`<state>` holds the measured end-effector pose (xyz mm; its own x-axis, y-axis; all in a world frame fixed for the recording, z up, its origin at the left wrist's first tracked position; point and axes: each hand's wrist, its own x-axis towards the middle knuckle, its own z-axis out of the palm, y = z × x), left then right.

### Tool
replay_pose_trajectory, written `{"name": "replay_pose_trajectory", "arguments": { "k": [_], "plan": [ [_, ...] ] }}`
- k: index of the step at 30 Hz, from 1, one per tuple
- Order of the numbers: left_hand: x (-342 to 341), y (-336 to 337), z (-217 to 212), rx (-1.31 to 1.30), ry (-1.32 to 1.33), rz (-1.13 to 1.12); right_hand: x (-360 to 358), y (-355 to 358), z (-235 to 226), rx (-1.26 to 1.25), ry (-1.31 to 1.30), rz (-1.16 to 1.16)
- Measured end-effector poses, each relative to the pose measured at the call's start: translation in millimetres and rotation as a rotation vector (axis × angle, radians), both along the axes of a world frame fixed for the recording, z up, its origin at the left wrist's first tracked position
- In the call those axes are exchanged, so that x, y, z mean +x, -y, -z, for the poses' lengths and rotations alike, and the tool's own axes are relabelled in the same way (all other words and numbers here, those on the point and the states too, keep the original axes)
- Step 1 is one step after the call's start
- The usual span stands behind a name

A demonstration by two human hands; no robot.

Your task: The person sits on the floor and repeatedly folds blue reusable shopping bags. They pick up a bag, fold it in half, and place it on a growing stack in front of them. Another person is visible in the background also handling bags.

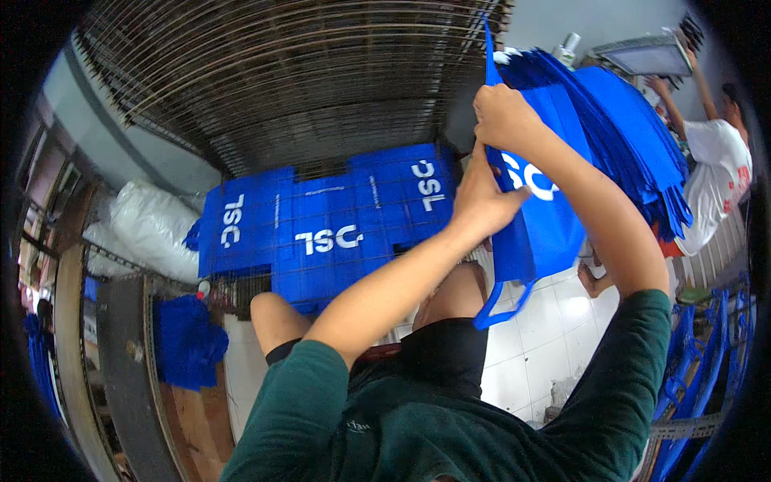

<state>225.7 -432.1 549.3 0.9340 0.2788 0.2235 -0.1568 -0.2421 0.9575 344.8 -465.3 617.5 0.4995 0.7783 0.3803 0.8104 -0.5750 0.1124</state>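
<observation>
In the head view, a blue bag (556, 229) with white print is held in front and to the right of a wire rack (297, 76), its edge gripped by the curled fingers of the right hand (511, 118) and, just below, by those of the left hand (488, 197); its handle loop (506, 312) is hung low, and whether anything is inside cannot be told. Flat blue printed pieces (329, 213) are carried by the rack, while a thick blue stack (622, 120) is seen beyond the bag. At the left, the contents of a translucent plastic sack (154, 218) cannot be made out.
</observation>
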Motion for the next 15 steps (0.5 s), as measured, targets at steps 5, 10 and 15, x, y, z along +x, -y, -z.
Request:
{"name": "replay_pose_trajectory", "arguments": {
  "k": [5,10,15],
  "plan": [
    [-14.1,-73.8,17.0,-0.188,0.086,0.147,-12.9,-57.0,22.1,0.213,-0.102,-0.248],
    [-58.3,-150.5,-6.1,-0.564,-0.238,0.237,-96.5,-22.9,25.2,0.935,-0.529,-0.263],
    [-84.3,-191.6,-13.3,-0.666,-0.272,0.261,-129.3,99.8,218.0,1.182,-0.839,0.226]
  ]
}}
